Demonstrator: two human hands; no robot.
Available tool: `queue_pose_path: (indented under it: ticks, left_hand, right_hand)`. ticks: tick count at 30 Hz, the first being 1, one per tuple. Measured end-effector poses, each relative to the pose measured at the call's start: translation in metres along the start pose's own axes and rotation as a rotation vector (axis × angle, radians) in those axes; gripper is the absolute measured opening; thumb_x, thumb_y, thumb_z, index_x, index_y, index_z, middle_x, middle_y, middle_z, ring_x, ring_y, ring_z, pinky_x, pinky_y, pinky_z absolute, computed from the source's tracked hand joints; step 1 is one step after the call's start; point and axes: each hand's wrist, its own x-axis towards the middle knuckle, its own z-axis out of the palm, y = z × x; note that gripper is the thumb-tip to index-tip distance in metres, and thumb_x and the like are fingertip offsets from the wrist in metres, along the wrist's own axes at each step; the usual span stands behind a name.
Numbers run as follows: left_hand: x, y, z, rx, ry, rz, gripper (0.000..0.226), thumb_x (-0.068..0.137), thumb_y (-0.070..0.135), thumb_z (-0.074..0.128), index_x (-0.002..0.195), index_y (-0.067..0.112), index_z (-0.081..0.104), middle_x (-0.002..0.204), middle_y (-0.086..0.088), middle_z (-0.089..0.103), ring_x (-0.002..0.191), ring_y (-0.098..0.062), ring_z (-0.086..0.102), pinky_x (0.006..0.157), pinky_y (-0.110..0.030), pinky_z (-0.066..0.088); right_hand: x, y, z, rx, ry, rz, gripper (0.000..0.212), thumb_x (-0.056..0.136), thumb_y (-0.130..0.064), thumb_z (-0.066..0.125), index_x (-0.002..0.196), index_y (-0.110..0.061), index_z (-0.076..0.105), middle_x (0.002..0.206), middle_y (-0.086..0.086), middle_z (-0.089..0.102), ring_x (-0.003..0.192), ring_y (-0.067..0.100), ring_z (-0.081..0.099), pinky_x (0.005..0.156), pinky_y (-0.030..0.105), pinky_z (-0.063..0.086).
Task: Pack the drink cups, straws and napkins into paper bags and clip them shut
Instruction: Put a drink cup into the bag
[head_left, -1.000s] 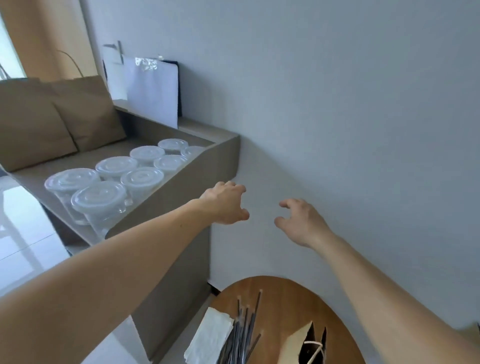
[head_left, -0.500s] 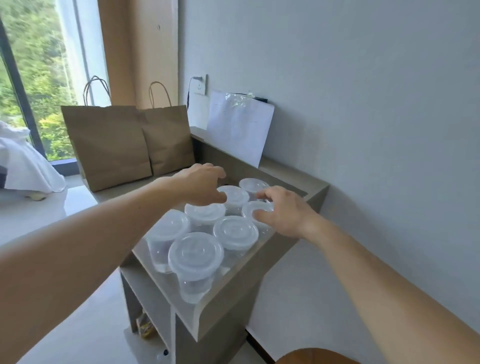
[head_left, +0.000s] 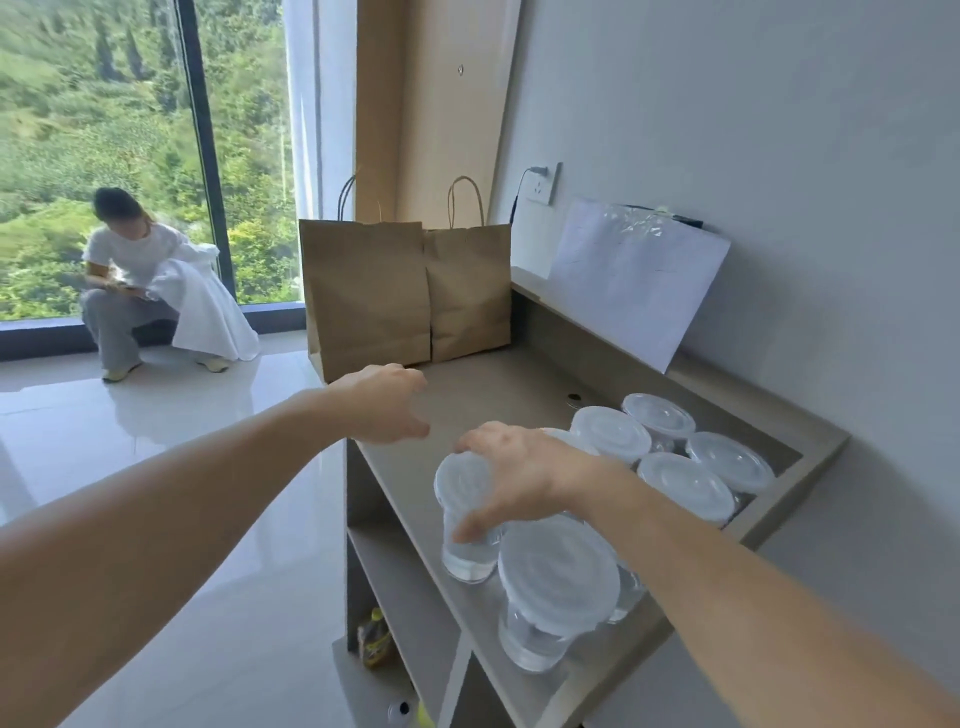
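Observation:
Several clear lidded drink cups (head_left: 680, 480) stand on a grey-brown shelf unit (head_left: 509, 395). My right hand (head_left: 511, 475) grips one cup (head_left: 465, 519) at the front left of the group, fingers curled over its lid and thumb on its side. The nearest cup (head_left: 556, 582) stands right beside it. My left hand (head_left: 387, 410) hovers above the shelf top with fingers loosely curled, holding nothing. Two brown paper bags (head_left: 369, 293) (head_left: 470, 291) with handles stand upright at the far end of the shelf.
A white sheet (head_left: 634, 280) leans on the wall behind the cups, below a wall socket (head_left: 543, 183). Lower shelves hold a yellow packet (head_left: 374, 636). A person (head_left: 135, 280) crouches by the window with white cloth. Glossy floor tiles (head_left: 182, 467) lie to the left.
My view swung left from the round table to the shelf. Both hands reached to the cups, and my right hand has taken hold of one cup. My left hand moved left, off the cups.

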Motion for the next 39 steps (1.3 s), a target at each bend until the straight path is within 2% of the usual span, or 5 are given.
queue_pose_path:
  ticks: [8,14,23,33,39]
  left_hand:
    - [0.010,-0.001,-0.010,0.012,0.011,0.038,0.062,0.083,0.046,0.062,0.140,0.028,0.046,0.138,0.001,0.048,0.123,-0.024,0.049,0.093,-0.035,0.046]
    - [0.019,0.016,-0.061,0.042,0.118,0.104,0.056,0.088,0.047,0.059,0.139,0.026,0.049,0.137,0.002,0.051,0.124,-0.023,0.049,0.098,-0.037,0.044]
    - [0.011,0.166,-0.066,0.025,0.146,0.401,0.059,0.092,0.046,0.058,0.144,0.021,0.045,0.147,0.000,0.046,0.132,-0.024,0.044,0.105,-0.038,0.039]
    - [-0.101,0.390,0.040,-0.032,-0.001,0.723,0.059,0.086,0.044,0.062,0.141,0.026,0.049,0.139,0.001,0.054,0.125,-0.023,0.051,0.093,-0.029,0.041]
    - [-0.179,0.467,0.171,-0.031,-0.321,0.782,0.061,0.089,0.047,0.062,0.143,0.025,0.044,0.145,0.003,0.047,0.127,-0.021,0.049,0.101,-0.033,0.039]
  right_hand:
    - [0.009,0.003,0.003,0.035,0.047,0.008,0.097,0.055,-0.059,0.078,0.140,-0.044,0.033,0.130,-0.009,0.044,0.122,0.018,0.044,0.095,0.034,0.045]
    - [-0.041,0.015,-0.070,0.303,0.315,-0.028,0.096,0.057,-0.051,0.081,0.142,-0.037,0.039,0.131,-0.016,0.047,0.121,0.006,0.045,0.094,0.026,0.044]
    - [-0.196,0.077,-0.106,0.299,0.558,0.203,0.092,0.062,-0.045,0.088,0.143,-0.035,0.044,0.099,-0.034,0.041,0.112,-0.004,0.043,0.089,0.019,0.036]
    - [-0.414,0.146,-0.006,0.311,0.557,0.628,0.104,0.042,-0.066,0.074,0.138,-0.041,0.044,0.131,-0.016,0.049,0.121,0.009,0.049,0.097,0.032,0.046]
    - [-0.507,0.183,0.101,0.343,0.439,0.829,0.099,0.053,-0.062,0.079,0.141,-0.040,0.040,0.139,-0.012,0.047,0.122,0.013,0.049,0.094,0.033,0.045]
